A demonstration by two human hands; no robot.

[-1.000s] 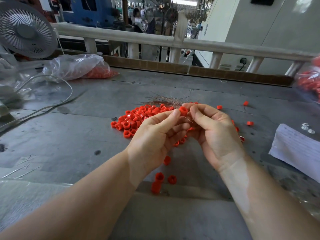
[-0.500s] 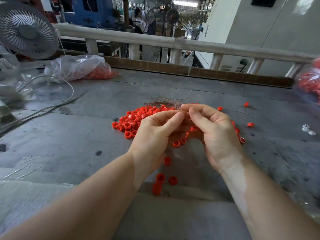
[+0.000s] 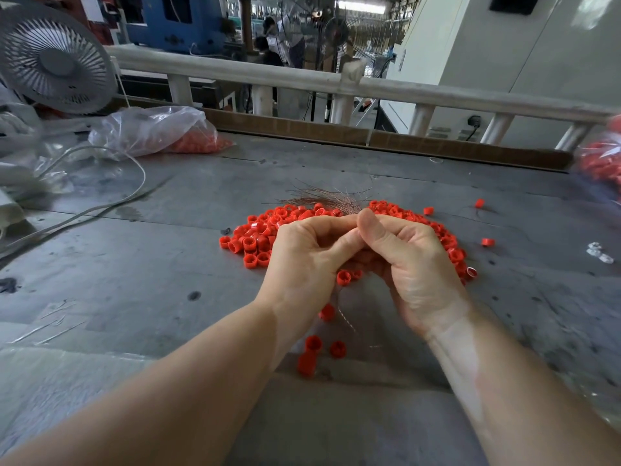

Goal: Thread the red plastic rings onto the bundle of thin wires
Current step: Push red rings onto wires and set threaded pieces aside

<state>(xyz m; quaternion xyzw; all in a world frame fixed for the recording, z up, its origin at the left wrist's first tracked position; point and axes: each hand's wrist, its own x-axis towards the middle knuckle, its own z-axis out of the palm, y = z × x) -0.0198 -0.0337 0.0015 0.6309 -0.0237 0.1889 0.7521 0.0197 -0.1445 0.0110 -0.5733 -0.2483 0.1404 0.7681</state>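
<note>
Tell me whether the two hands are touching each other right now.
Touching. The head view shows the left hand and right hand pressed together at the thumb tips, with no gap, just below the wire bundle.

My hands [image 3: 363,260] cover part of the ring pile [image 3: 265,235] and the wires' [image 3: 331,201] near end; right of the pile, a bag [image 3: 601,163] blurs off-frame.
</note>
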